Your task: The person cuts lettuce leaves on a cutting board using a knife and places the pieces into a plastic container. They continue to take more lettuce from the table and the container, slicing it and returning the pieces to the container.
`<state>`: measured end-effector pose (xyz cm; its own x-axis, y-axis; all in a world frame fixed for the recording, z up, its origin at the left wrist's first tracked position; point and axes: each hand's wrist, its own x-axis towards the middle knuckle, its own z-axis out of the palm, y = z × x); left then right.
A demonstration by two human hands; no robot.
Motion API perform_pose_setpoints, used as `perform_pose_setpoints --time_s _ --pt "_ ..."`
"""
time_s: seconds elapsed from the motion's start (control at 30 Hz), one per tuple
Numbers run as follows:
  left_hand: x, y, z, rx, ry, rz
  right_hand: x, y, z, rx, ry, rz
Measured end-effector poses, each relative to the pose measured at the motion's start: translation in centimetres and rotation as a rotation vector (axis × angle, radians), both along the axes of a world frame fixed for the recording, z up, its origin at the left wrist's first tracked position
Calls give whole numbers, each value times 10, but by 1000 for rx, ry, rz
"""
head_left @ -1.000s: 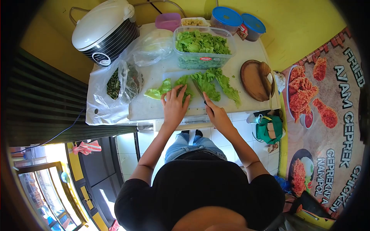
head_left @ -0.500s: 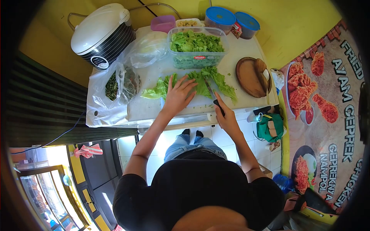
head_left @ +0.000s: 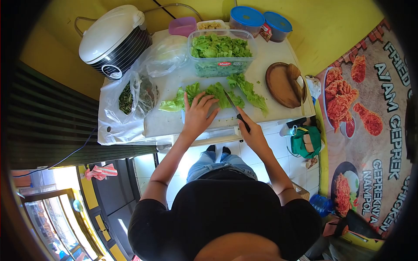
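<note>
Green lettuce leaves lie in a row near the front of the white tabletop. My left hand rests over their left part, fingers spread and pointing away from me. Wrapped around the black handle of a knife, my right hand is closed. The blade slants up and left across the lettuce, its tip at the far side of the leaves. To its right is a separate lettuce leaf. Behind them stands a clear plastic container filled with cut lettuce.
On the left are a rice cooker and a plastic bag with dark greens. A wooden mortar with its pestle sits at the right. Tubs with blue lids and a purple container line the back wall.
The knife and my right hand have shifted slightly left and toward me. My left hand has drawn back a little, and a gap now shows between the lettuce pile and the right leaf.
</note>
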<state>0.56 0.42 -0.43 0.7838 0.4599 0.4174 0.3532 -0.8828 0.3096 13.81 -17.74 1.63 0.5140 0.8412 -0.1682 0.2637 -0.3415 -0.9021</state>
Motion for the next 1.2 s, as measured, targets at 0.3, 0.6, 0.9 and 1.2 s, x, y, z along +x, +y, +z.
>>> perform_pose_setpoints --time_s 0.3,0.6,0.9,1.2 --pt "1 -4 -5 -35 -60 43 -1 27 -3 38 -210 98" --pt "-2 -9 -8 -57 -79 65 -9 20 -15 22 -333 155" --pt "-1 -10 -6 -95 -63 100 -11 42 -22 -53 -389 146" --pt "-1 -9 -5 -82 -66 106 -20 -9 -9 -45 -247 132"
